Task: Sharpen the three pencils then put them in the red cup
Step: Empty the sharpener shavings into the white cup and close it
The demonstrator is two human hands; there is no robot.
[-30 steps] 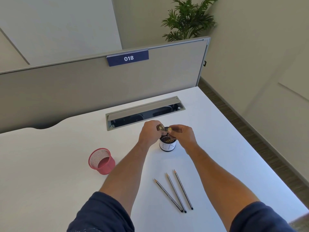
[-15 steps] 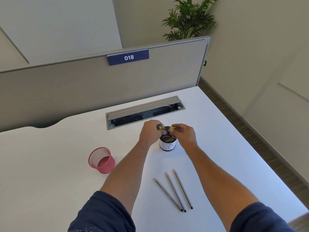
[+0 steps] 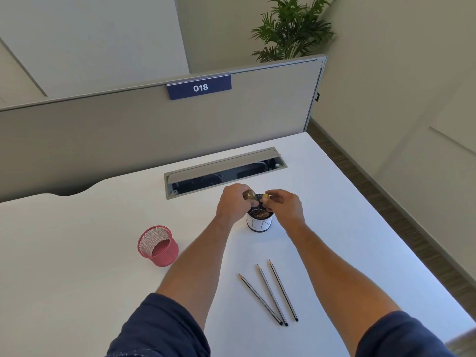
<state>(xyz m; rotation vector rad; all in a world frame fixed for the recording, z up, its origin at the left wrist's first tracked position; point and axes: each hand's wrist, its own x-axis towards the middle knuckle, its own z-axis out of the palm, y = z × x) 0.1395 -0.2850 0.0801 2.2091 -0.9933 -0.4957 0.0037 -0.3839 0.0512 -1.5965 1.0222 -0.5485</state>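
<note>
Head view: both hands meet over a small white pot of shavings, toward the far side of the desk just before its cable tray. The left hand grips a brass sharpener; the right hand pinches a small yellowish piece next to it. Three pencils lie side by side toward the near right edge, tips pointing away. The red cup stands upright left of the forearms, well apart from the pencils
</note>
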